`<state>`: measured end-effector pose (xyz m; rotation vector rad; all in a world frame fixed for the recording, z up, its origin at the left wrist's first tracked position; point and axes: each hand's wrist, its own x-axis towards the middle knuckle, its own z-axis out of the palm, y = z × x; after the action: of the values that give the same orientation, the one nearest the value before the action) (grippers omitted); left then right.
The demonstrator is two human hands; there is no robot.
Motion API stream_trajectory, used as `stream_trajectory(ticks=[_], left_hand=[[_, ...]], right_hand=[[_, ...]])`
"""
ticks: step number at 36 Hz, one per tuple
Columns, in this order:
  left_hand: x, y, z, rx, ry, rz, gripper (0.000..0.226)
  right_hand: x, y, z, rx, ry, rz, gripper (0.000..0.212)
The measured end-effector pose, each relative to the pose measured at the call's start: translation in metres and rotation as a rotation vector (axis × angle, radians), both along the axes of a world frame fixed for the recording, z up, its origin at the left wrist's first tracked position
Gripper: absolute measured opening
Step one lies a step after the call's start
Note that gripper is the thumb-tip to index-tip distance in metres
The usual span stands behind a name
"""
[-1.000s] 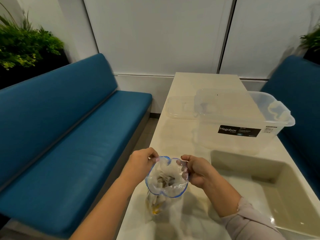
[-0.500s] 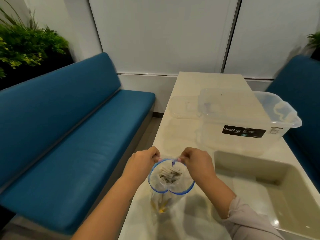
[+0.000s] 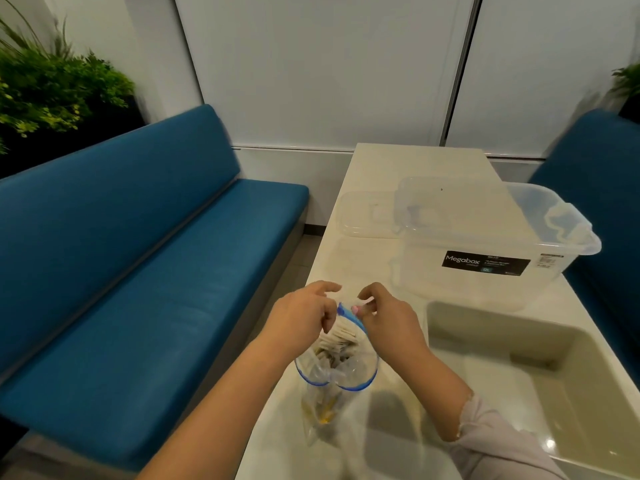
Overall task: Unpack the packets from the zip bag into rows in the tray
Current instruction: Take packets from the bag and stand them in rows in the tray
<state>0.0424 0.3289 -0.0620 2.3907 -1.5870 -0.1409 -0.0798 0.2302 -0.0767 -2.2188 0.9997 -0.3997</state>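
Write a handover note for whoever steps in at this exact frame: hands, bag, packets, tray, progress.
Left hand: pinching the near-left rim of the zip bag, mouth open.
Right hand: fingers at the far rim, pinching what looks like the first packet.
Packets: all in the bag, which stands on the table.
Tray: right of the bag, nothing in it.
Done: bag opened. Left: every packet, laid in rows.

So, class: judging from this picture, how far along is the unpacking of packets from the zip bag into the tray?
Done: the zip bag is open, its blue rim spread wide. In hand: the left hand and right hand both pinch the far edge of the rim, with packets showing inside. Left: everything else, since the tray beside it holds no packets and no rows have been started.
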Motion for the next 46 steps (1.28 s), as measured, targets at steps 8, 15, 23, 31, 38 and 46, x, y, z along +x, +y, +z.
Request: stream_trajectory(ticks=[8, 15, 23, 31, 38, 46], left_hand=[[0.006, -0.010, -0.001, 0.152, -0.013, 0.006, 0.035], [0.017, 0.006, -0.001, 0.204, 0.021, 0.112, 0.057], [-0.001, 0.006, -0.002, 0.167, 0.014, 0.146, 0.040], [-0.001, 0.000, -0.008, 0.336, -0.012, 0.204, 0.080], [0.001, 0.001, -0.010, 0.254, 0.158, 0.195, 0.092], [0.015, -0.008, -0.018, -0.046, 0.454, 0.487, 0.060]], right_hand=[[-0.007, -0.001, 0.005, 0.107, 0.339, 0.045, 0.062], [-0.016, -0.022, 0.004, 0.077, 0.288, 0.008, 0.041], [-0.009, -0.007, 0.006, 0.023, 0.039, -0.050, 0.018], [-0.010, -0.001, 0.000, 0.013, 0.321, 0.050, 0.031], [-0.015, -0.003, 0.004, 0.051, 0.330, 0.136, 0.047], [0.013, -0.012, 0.011, 0.024, 0.068, 0.033, 0.055]])
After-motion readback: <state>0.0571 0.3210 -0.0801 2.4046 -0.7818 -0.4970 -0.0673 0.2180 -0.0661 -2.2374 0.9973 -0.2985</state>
